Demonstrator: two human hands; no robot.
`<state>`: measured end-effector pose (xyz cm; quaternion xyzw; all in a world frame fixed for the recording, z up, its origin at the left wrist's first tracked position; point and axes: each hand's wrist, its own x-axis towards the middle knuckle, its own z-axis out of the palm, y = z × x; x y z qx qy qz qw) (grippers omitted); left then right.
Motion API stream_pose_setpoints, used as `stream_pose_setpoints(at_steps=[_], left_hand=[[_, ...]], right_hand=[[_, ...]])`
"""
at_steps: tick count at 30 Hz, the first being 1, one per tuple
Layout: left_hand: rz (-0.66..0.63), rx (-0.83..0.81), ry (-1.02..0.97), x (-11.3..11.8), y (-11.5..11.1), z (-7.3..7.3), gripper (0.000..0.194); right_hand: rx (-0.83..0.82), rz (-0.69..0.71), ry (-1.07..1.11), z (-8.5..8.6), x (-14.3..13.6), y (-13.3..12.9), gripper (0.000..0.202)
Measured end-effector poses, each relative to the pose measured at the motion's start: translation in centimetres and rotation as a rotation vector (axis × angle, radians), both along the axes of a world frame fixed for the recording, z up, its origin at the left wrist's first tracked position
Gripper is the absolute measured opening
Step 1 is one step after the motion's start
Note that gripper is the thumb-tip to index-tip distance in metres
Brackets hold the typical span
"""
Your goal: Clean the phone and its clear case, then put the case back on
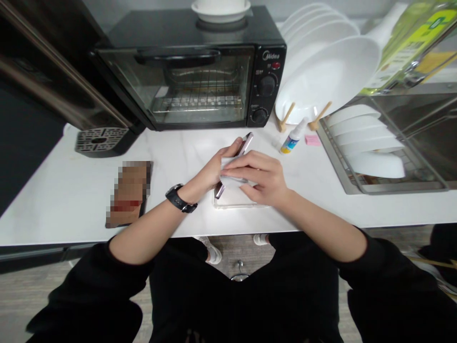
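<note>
A phone (pixel 245 145) with a pinkish metal edge is tilted up in my left hand (pixel 214 166), whose fingers are wrapped round it. Pressed against the phone is a pale grey cloth (pixel 232 167), pinched in my right hand (pixel 264 176). Beneath my hands a clear case (pixel 239 200) lies on the white counter (pixel 185 143), partly hidden by my right hand. To the right of my hands stands a small spray bottle (pixel 291 139) with a blue and yellow label, and beside it is a pink piece (pixel 312 140).
A black toaster oven (pixel 193 85) sits behind my hands. At the left are a drip tray (pixel 102 140) and a flat, pixelated dark-edged item (pixel 129 193). White plates (pixel 328 71) stand in a rack at the right, beside a sink (pixel 344 176) holding bowls (pixel 374 164).
</note>
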<state>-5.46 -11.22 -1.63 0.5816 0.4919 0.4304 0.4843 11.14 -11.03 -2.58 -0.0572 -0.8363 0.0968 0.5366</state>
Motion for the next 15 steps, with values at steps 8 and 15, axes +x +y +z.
stream_pose_setpoints(at_steps=[8,15], left_hand=[[-0.026,-0.095,0.038,0.2,0.0,0.7,0.058],[-0.001,-0.037,0.006,0.0,-0.1,0.6,0.048]], right_hand=[[0.183,0.089,-0.155,-0.7,-1.2,-2.1,0.015],[0.079,0.057,-0.049,-0.6,-0.2,0.2,0.03]])
